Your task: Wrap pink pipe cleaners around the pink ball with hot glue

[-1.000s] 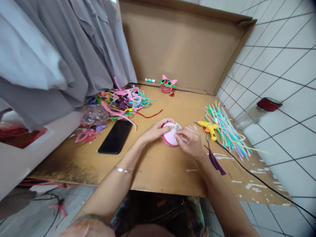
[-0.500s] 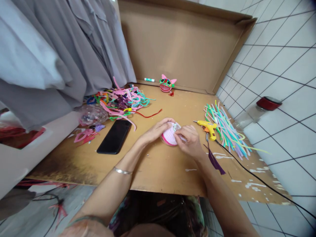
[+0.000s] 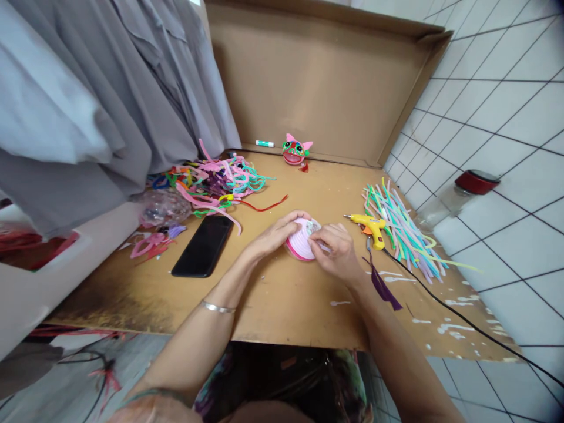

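Note:
A round piece (image 3: 301, 244) covered in coils of pale pink pipe cleaner, with a darker pink rim, is held just over the table in front of me. My left hand (image 3: 282, 230) wraps its far left side, fingers over the top edge. My right hand (image 3: 335, 248) pinches at its right side, thumb and forefinger together on what looks like the pale pipe cleaner's end. A patch near the top of the piece shows whitish and uncoiled. To the right of my right hand lies a yellow hot glue gun (image 3: 372, 228).
Pastel pipe cleaners (image 3: 403, 235) lie bundled at the right, by a red-lidded jar (image 3: 462, 197). A black phone (image 3: 202, 247) and a tangled pipe-cleaner heap (image 3: 220, 176) are at the left. A decorated animal head (image 3: 294, 153) and a glue stick (image 3: 265, 143) stand by the cardboard (image 3: 317, 82). A purple tassel (image 3: 384, 288) lies near the cord.
Both hands keep the same grip on the round piece, with only a slight shift. The whole view has moved a little.

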`<state>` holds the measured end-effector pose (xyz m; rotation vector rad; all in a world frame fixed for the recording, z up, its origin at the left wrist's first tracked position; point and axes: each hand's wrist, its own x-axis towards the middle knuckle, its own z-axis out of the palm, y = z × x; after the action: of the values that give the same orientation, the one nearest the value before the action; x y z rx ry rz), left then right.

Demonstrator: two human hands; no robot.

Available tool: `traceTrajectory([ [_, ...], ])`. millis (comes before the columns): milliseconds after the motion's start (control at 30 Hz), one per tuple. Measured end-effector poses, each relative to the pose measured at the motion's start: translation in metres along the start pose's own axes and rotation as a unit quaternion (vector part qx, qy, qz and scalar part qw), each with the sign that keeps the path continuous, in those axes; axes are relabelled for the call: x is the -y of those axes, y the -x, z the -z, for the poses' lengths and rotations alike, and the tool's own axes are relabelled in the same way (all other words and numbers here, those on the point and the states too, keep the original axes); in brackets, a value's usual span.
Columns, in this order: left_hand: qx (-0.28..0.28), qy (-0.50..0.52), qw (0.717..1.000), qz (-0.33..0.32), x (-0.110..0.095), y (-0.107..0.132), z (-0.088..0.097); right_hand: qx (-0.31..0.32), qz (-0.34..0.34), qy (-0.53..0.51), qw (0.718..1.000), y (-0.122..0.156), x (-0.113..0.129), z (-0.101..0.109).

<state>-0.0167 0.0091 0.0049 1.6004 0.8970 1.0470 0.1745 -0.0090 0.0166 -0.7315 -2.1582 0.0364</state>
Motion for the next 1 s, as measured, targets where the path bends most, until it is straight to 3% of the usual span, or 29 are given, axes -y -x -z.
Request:
traceTrajectory([
  [633, 0.014, -0.019, 1.000, -0.013, -0.004, 0.002, -0.001, -0.017, 0.020, 0.003, 1.000, 0.001, -0.002, -0.001],
  [1000, 0.020, -0.017, 1.000, -0.004, 0.006, 0.001, 0.001, -0.020, 0.017, 0.001, 1.000, 0.001, -0.003, -0.003],
])
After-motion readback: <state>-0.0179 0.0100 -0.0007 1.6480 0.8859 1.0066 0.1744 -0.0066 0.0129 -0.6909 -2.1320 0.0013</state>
